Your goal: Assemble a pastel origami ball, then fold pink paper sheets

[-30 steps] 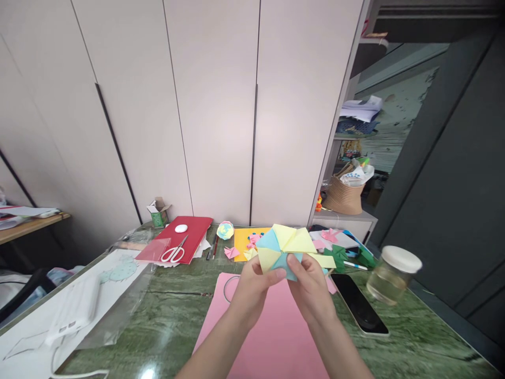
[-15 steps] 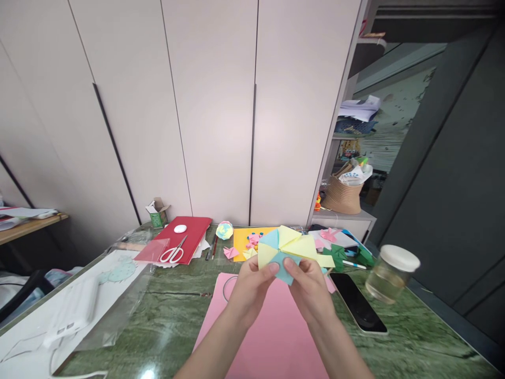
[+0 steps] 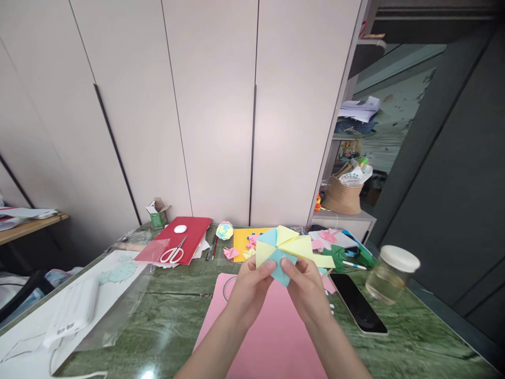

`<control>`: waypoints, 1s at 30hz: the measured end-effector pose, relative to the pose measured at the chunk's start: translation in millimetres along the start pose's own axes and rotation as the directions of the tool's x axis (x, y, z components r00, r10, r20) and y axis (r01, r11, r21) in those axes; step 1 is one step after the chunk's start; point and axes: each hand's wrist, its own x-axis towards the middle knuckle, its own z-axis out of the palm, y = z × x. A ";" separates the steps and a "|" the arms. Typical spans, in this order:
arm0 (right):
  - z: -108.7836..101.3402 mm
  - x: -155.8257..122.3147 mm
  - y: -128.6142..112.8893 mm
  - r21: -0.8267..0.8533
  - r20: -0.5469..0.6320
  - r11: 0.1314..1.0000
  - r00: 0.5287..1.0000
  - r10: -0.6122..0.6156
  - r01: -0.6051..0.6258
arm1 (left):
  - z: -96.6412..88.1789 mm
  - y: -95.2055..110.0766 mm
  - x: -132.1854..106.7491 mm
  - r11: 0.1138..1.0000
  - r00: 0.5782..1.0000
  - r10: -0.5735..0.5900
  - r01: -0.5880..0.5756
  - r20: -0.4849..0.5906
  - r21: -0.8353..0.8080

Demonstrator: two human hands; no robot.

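Note:
Both hands hold a folded paper pinwheel (image 3: 284,247) of yellow and light-blue segments, raised above a pink paper sheet (image 3: 272,337) on the green marble table (image 3: 177,316). My left hand (image 3: 250,287) pinches its lower left edge with thumb on top. My right hand (image 3: 305,287) pinches the lower blue flap from the right. The fingers of both hands are closed on the paper.
A black phone (image 3: 357,309) and a lidded glass jar (image 3: 390,273) lie to the right. Behind are scissors (image 3: 173,253) on a red folder (image 3: 185,234), a yellow sheet (image 3: 244,239), small origami pieces and green paper (image 3: 339,255). White paper and plastic film cover the left.
The pinwheel has turned a little and shifted slightly left in my hands. My fingers have moved closer together on its lower blue flap.

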 end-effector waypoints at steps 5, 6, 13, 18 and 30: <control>-5.8 2.9 3.4 -0.007 -0.013 1.000 1.000 0.017 -0.018 | 0.8 0.4 0.8 1.000 1.000 0.005 -0.005 -0.023 -0.006; -6.4 3.0 3.7 -0.002 -0.022 1.000 1.000 0.021 -0.021 | 0.8 0.4 0.9 1.000 1.000 0.006 -0.006 -0.023 -0.005; -0.2 0.7 1.0 0.031 -0.077 0.999 0.997 0.028 -0.026 | 1.0 2.7 0.5 0.998 1.000 0.001 -0.003 0.028 0.068; -0.9 0.1 5.3 0.112 -0.123 0.994 0.992 0.026 -0.012 | 5.3 4.5 -1.4 0.995 0.999 -0.011 0.007 0.041 0.095; -1.2 1.8 8.8 0.029 -0.037 1.000 0.999 -0.011 0.012 | 2.5 1.5 0.6 1.000 0.999 0.017 -0.016 -0.037 0.015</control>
